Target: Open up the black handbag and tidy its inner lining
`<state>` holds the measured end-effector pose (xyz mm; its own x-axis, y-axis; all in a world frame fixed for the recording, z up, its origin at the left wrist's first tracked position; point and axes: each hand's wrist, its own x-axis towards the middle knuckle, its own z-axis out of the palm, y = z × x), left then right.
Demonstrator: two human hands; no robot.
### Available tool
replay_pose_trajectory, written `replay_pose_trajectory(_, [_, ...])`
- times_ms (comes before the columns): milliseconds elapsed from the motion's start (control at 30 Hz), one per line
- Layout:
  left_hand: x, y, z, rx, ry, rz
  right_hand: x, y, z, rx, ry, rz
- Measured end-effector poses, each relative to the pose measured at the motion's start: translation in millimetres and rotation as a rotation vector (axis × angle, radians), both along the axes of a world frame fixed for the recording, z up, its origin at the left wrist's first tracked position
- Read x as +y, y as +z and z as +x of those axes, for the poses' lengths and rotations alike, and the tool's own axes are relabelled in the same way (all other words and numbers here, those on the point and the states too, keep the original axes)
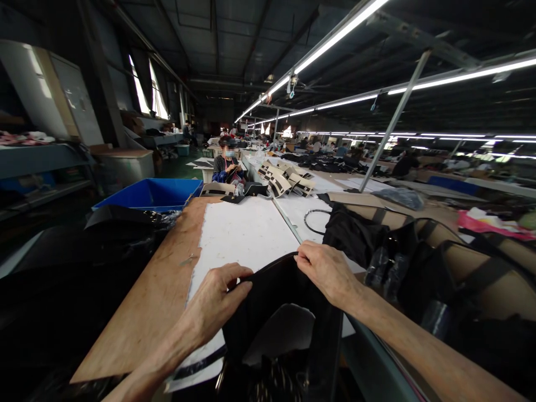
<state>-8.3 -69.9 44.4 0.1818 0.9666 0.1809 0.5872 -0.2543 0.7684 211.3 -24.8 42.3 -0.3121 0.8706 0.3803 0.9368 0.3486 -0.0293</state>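
A black bag (268, 290) is held up by its top edge at the bottom middle of the head view. My left hand (215, 296) pinches the edge on the left between thumb and fingers. Further right along the same edge, my right hand (324, 268) grips it with curled fingers. A pale grey panel (285, 329) shows inside, with shiny metal-looking bits (276, 379) below it. The lower part of the bag runs out of the frame. White paper (247, 229) covers the table under and beyond my hands.
Several black bags with tan linings (435, 262) stand at right. A blue bin (151, 192) and black material (104, 268) lie left of the wooden tabletop (154, 301). Cut pieces (285, 178) are piled ahead, near a seated co-worker (226, 164). A slanted metal post (393, 123) rises at right.
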Motion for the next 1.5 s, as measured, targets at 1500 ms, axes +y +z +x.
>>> replay_pose_trajectory(1500, [47,17.6,60,0.819,-0.251,0.187,-4,7.2,0,0.045,-0.057,-0.048])
